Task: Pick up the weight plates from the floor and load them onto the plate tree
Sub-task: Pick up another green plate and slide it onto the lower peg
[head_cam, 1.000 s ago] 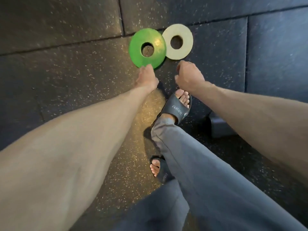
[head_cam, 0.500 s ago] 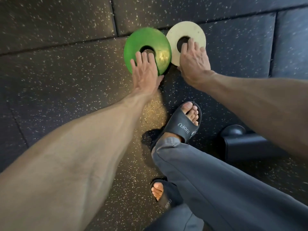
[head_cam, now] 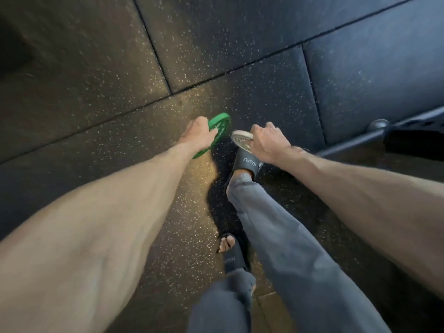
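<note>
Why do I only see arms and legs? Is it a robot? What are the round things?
No robot here. A person wears a camera on the head, so you look down along both arms. The left hand grips a green weight plate. The right hand grips a white weight plate. Both plates are tilted and seem to be off the speckled rubber floor. Lower down are grey trousers and black sandals. The dark bar at the right is too blurred to name.
</note>
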